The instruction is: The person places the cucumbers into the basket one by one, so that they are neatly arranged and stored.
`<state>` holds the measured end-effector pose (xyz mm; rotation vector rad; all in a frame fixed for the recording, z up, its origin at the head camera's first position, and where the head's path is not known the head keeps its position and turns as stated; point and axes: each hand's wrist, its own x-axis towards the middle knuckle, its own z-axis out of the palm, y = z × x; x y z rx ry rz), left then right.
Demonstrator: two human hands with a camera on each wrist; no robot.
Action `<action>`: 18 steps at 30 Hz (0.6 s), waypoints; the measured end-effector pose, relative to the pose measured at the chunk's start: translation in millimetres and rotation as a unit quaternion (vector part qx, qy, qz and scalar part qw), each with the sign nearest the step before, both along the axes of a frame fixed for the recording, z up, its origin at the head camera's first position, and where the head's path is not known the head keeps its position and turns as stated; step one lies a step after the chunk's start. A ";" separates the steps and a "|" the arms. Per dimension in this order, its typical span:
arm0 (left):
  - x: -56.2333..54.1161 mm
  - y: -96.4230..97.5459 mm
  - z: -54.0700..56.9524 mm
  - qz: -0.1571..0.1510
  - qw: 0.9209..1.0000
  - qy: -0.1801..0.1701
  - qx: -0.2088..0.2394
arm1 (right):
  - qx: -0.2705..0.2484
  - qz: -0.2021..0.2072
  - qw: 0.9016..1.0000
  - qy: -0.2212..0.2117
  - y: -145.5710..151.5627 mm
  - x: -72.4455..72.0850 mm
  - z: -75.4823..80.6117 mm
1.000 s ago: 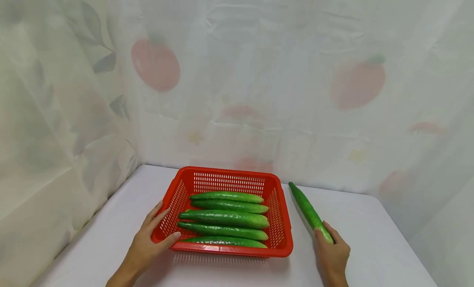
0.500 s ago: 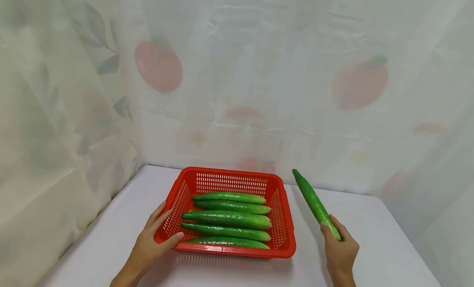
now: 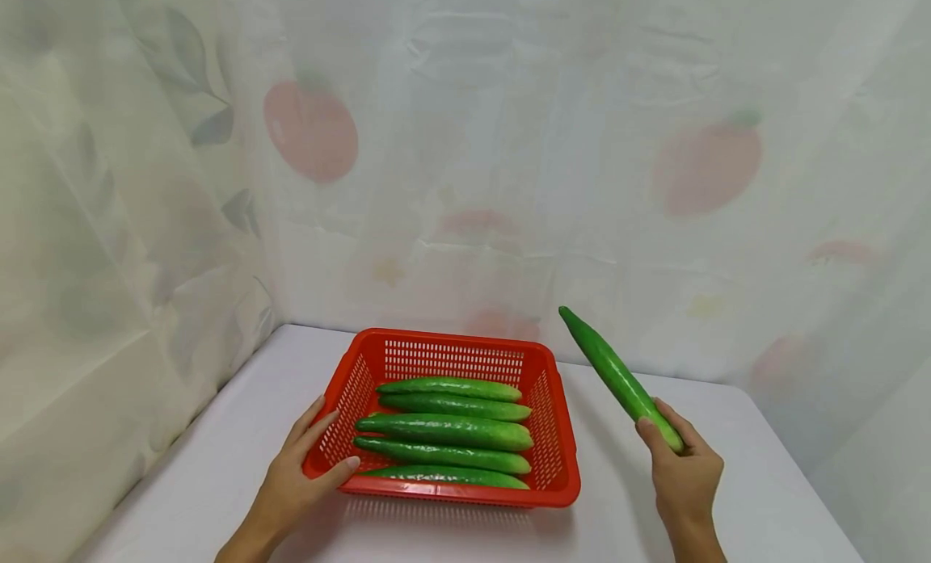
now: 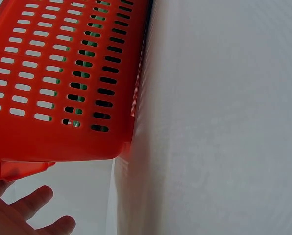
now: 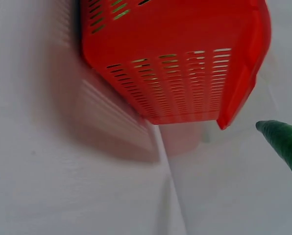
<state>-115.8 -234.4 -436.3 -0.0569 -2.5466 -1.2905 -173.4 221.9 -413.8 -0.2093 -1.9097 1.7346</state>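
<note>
A long green cucumber (image 3: pixel 614 377) is raised at the right in the head view, tilted with its dark narrow tip up and to the left. My right hand (image 3: pixel 687 466) grips its pale thick end between thumb and fingers. The red basket (image 3: pixel 566 466), a slotted plastic one, stands in the middle with several cucumbers (image 3: pixel 444 430) lying crosswise inside, roughly parallel. At its near left corner rests my left hand (image 3: pixel 291 474), thumb on the front rim and fingers spread along the left rim. In the left wrist view, its fingertips (image 4: pixel 36 198) show past the rim.
A white-covered table (image 3: pixel 720 450) bears the basket. Behind it hangs a pale curtain (image 3: pixel 553 183) with fruit prints, and similar cloth (image 3: pixel 94 264) closes off the left side.
My right hand has lifted the cucumber off the table, raising it up and slightly right. The tip now points higher. My left hand and the basket have stayed in place.
</note>
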 end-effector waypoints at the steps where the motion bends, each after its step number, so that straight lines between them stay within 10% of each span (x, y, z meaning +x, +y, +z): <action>1: -0.1 -0.1 -0.2 0.000 1.000 0.001 -0.002 | -0.002 0.008 1.000 0.005 -0.3 0.4 3.1; 18: 0.1 -1.2 0.0 -0.002 1.000 -0.013 0.007 | -0.094 0.141 0.984 0.053 -7.3 0.1 43.3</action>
